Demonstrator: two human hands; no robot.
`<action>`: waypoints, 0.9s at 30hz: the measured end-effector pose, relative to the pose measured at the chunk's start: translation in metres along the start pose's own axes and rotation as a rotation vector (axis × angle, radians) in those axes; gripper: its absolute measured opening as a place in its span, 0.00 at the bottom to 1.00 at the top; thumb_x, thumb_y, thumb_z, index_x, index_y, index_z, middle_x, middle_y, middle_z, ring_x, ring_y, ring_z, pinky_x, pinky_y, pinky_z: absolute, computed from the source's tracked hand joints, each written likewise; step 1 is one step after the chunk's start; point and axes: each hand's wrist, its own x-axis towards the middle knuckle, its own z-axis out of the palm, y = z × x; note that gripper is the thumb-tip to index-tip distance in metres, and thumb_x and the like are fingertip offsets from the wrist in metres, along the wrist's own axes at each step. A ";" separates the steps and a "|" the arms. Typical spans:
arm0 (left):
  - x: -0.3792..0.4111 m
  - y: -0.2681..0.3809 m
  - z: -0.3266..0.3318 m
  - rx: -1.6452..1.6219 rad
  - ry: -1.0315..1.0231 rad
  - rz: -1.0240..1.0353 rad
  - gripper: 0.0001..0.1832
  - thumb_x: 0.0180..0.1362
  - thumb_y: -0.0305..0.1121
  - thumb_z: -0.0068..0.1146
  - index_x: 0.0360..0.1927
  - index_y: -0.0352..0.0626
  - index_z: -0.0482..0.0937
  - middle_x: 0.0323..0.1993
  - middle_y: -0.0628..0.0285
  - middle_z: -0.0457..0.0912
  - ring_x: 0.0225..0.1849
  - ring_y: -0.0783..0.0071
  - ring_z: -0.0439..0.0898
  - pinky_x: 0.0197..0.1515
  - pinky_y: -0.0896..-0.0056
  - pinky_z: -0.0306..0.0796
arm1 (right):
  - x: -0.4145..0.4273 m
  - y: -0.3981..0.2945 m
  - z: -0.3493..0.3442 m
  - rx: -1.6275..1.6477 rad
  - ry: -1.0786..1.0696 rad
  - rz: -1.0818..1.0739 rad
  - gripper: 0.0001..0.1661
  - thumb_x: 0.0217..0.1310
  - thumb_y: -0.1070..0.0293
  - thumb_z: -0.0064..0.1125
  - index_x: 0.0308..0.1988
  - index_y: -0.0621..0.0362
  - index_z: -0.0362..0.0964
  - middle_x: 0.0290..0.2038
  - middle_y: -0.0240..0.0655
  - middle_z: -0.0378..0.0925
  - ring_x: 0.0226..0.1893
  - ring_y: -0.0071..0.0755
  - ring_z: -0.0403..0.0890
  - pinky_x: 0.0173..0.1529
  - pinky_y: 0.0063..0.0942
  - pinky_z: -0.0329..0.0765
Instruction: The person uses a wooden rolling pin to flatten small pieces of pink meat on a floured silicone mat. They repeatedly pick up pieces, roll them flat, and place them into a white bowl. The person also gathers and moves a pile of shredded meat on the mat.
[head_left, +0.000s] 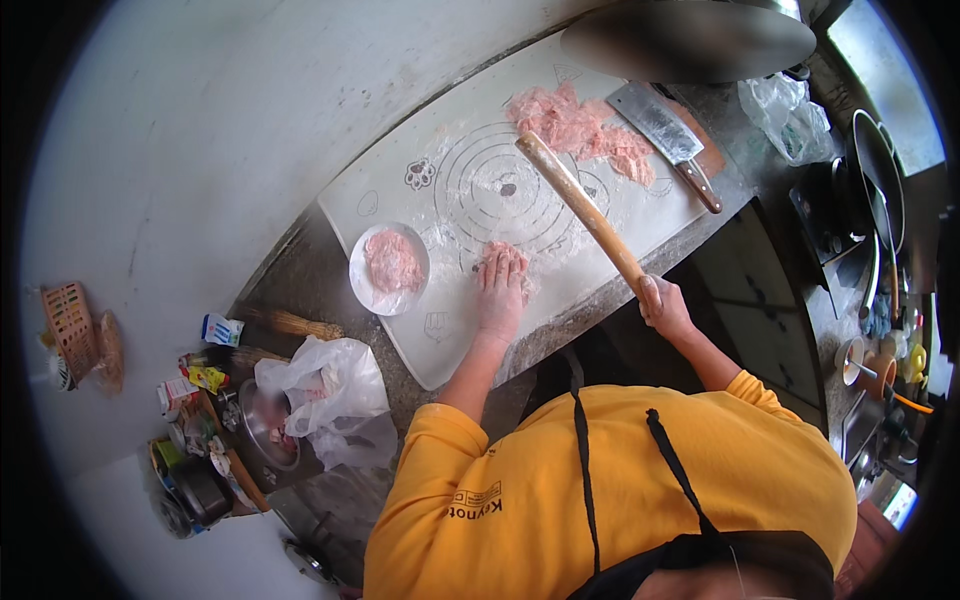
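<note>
On the floured white mat (397, 180), my left hand (501, 289) lies over a piece of raw pink meat (504, 249), its fingers on top and holding it against the mat. The meat's underside is hidden. My right hand (664, 309) grips the near end of a wooden rolling pin (589, 214), whose far end is raised above the mat. A white plate (360, 281) to the left of my left hand bears a flattened piece of pink meat (394, 261). Beyond the pin lies a spread heap of thin, floured meat pieces (562, 120).
A cleaver (656, 120) with a wooden handle rests at the mat's far right, beside a clear plastic bag (787, 116). At left are a white plastic bag (337, 390), a metal bowl (262, 427), a straw brush (300, 324) and several packets. A wall bounds the counter's far side.
</note>
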 end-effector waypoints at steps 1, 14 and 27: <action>-0.004 0.004 -0.002 -0.026 -0.024 -0.025 0.37 0.53 0.42 0.57 0.64 0.35 0.60 0.66 0.51 0.60 0.70 0.57 0.54 0.69 0.53 0.49 | -0.003 -0.005 0.002 -0.001 -0.031 0.030 0.32 0.70 0.46 0.31 0.25 0.62 0.64 0.13 0.41 0.67 0.16 0.46 0.75 0.25 0.38 0.71; 0.005 -0.013 -0.004 -0.088 -0.031 -0.077 0.41 0.55 0.46 0.55 0.67 0.35 0.54 0.68 0.50 0.55 0.71 0.53 0.49 0.70 0.49 0.43 | -0.026 -0.015 0.042 -0.197 -0.104 0.027 0.28 0.68 0.48 0.39 0.29 0.63 0.69 0.21 0.55 0.73 0.27 0.64 0.75 0.32 0.52 0.71; -0.033 -0.018 -0.012 -0.200 0.089 -0.309 0.39 0.56 0.40 0.55 0.65 0.28 0.53 0.68 0.44 0.53 0.71 0.49 0.46 0.71 0.50 0.38 | -0.024 -0.010 0.076 -0.561 -0.096 -0.038 0.27 0.67 0.46 0.39 0.32 0.61 0.68 0.23 0.53 0.75 0.25 0.61 0.76 0.29 0.50 0.72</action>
